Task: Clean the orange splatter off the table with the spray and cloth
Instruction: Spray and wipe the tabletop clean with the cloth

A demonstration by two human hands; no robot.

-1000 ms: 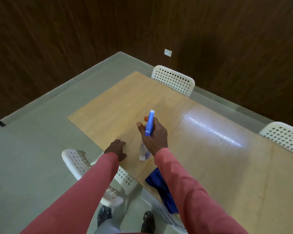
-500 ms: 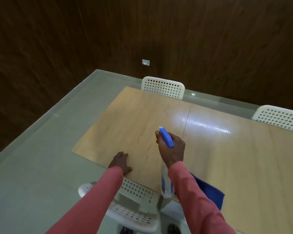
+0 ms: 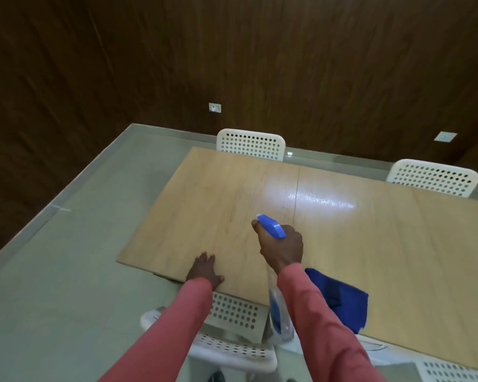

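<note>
Looking at the wooden table, no orange splatter shows up anywhere, so this is the spraying step. Blue cloth sits at the near edge; next up, probably grabbing it. Right hand grips the spray bottle above the tabletop, left hand rests flat, fingers relaxed.

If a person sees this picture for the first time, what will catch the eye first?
First, the right hand in the middle, gripping a blue-topped spray bottle above the wooden table. Next, the blue cloth lying near the table's near edge, right of that arm, and the left hand resting on the same edge.
</note>
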